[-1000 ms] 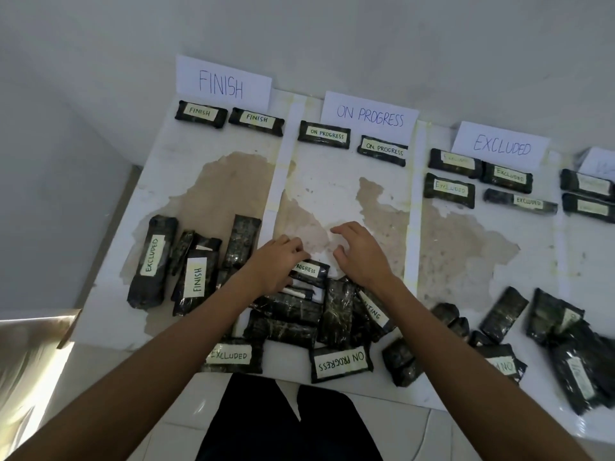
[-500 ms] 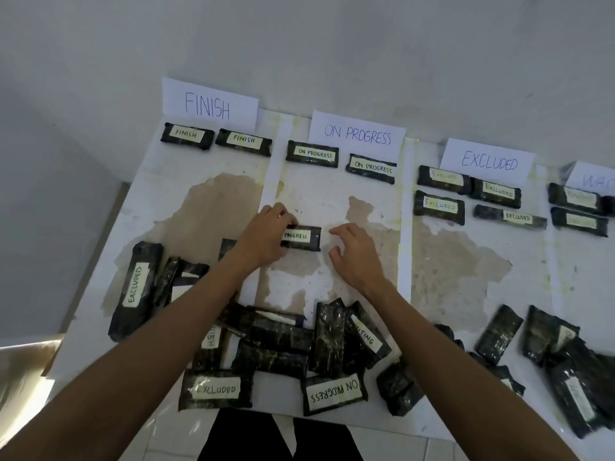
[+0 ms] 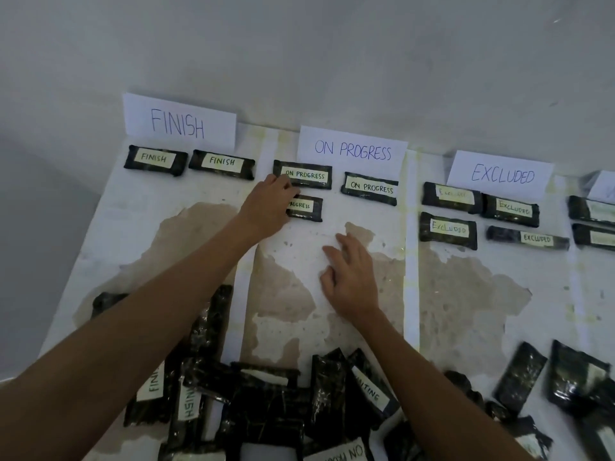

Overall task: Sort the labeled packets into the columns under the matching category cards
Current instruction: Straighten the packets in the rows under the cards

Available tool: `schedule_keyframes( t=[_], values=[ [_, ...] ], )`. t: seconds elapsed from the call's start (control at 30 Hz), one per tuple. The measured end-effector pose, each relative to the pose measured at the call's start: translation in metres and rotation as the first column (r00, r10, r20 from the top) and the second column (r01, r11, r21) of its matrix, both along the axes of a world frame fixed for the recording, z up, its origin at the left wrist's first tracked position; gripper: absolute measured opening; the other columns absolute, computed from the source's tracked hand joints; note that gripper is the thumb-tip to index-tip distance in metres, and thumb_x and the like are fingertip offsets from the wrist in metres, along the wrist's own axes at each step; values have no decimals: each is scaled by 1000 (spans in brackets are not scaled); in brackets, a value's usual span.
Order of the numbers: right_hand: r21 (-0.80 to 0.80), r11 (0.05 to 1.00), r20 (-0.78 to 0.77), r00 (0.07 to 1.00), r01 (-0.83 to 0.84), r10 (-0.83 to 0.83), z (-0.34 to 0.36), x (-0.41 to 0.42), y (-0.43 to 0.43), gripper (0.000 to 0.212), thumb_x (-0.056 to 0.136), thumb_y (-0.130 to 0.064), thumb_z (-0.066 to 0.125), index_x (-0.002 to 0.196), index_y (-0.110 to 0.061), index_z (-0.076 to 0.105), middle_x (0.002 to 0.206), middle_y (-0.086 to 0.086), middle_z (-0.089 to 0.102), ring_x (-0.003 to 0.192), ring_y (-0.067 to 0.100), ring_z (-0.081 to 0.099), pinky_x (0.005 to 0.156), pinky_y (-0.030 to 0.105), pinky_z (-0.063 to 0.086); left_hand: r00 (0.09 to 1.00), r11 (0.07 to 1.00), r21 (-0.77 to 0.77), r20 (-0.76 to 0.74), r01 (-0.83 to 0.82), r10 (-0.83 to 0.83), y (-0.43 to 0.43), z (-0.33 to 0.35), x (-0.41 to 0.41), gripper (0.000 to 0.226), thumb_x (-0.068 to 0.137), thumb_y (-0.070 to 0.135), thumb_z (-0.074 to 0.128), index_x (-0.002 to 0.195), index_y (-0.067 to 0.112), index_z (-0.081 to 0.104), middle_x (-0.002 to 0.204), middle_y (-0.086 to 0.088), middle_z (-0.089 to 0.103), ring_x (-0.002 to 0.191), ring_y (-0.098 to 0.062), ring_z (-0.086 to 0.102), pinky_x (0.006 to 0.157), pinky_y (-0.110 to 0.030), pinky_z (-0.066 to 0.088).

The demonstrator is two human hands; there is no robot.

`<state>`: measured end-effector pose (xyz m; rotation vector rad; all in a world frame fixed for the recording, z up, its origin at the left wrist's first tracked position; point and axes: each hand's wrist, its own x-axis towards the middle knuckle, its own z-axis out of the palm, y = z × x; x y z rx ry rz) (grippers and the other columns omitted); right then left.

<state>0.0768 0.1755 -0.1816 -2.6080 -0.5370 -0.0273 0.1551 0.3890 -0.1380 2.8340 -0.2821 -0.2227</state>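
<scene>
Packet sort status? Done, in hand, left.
Done: two packets under the FINISH card, two under the ON PROGRESS card, four under the EXCLUDED card, two more at far right. In hand: left hand grips a third ON PROGRESS packet in its column; right hand is open. Left: the loose pile at the near edge.

Location: improvised sorting station in a plain indoor room.
A white table (image 3: 199,207) with a worn, peeling top stands against a bare wall (image 3: 332,54). The handwritten paper ON PROGRESS card (image 3: 352,149) leans on that wall, with the FINISH card (image 3: 178,123) to its left and the EXCLUDED card (image 3: 501,174) to its right. White strips (image 3: 411,261) below it mark columns.
</scene>
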Motion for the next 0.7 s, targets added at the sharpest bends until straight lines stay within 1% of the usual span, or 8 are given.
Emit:
schedule_keyframes(
  t=[0.1, 0.2, 0.37, 0.47, 0.57, 0.63, 0.7],
  values=[
    [10, 1000, 9, 1000, 7, -7, -1, 1, 0, 34, 81, -16, 55, 112, -7, 63, 129, 18, 54, 129, 33, 42, 107, 44, 35, 1000, 1000, -9, -15, -1, 1, 1, -4, 7, 62, 72, 13, 75, 129, 6, 51, 120, -14, 50, 108, -32, 45, 93, -43, 41],
    [8, 1000, 13, 1000, 3, -3, -2, 1, -1, 35, 80, -17, 56, 113, -7, 63, 130, 18, 54, 129, 33, 42, 107, 43, 33, 1000, 1000, -10, -30, -6, 5, 2, -6, 8, 63, 72, 15, 76, 129, 6, 51, 120, -13, 51, 109, -32, 44, 93, -44, 41],
    [7, 1000, 3, 1000, 0, 0, -1, 2, -1, 36, 80, -16, 58, 114, -8, 62, 129, 18, 54, 129, 33, 42, 107, 43, 34, 999, 1000, 9, 17, -30, 30, -1, -7, 1, 57, 75, 14, 73, 128, 7, 52, 121, -14, 52, 109, -32, 45, 92, -42, 40],
    [11, 1000, -26, 1000, -6, 7, 2, 1, -2, 35, 80, -16, 57, 114, -8, 61, 128, 18, 54, 127, 34, 43, 105, 44, 36, 996, 998, 16, 60, -60, 59, -9, -1, -13, 49, 79, 15, 67, 125, 7, 53, 124, -16, 50, 111, -34, 46, 91, -43, 41],
    [0, 1000, -83, 996, -18, 18, 8, 2, -3, 36, 80, -17, 54, 113, -7, 62, 127, 20, 55, 124, 36, 46, 103, 46, 38, 993, 993, -41, 44, -107, 109, -24, 11, -40, 46, 83, 19, 63, 126, 8, 53, 124, -15, 50, 113, -33, 45, 91, -42, 42],
    [-1, 1000, -131, 991, -28, 28, 15, 1, -4, 38, 79, -17, 51, 112, -5, 62, 123, 21, 56, 120, 38, 50, 101, 48, 42, 989, 983, -108, -3, -146, 146, -37, 19, -64, 44, 84, 21, 61, 126, 9, 54, 123, -14, 51, 113, -31, 46, 91, -42, 44],
    [21, 999, -173, 984, -41, 44, 27, -3, -8, 42, 78, -19, 45, 113, -3, 62, 116, 20, 59, 111, 36, 54, 94, 48, 48, 982, 970, -157, -70, -187, 178, -51, 26, -92, 42, 85, 22, 59, 126, 11, 54, 121, -12, 52, 111, -30, 49, 90, -43, 46]
  ],
)
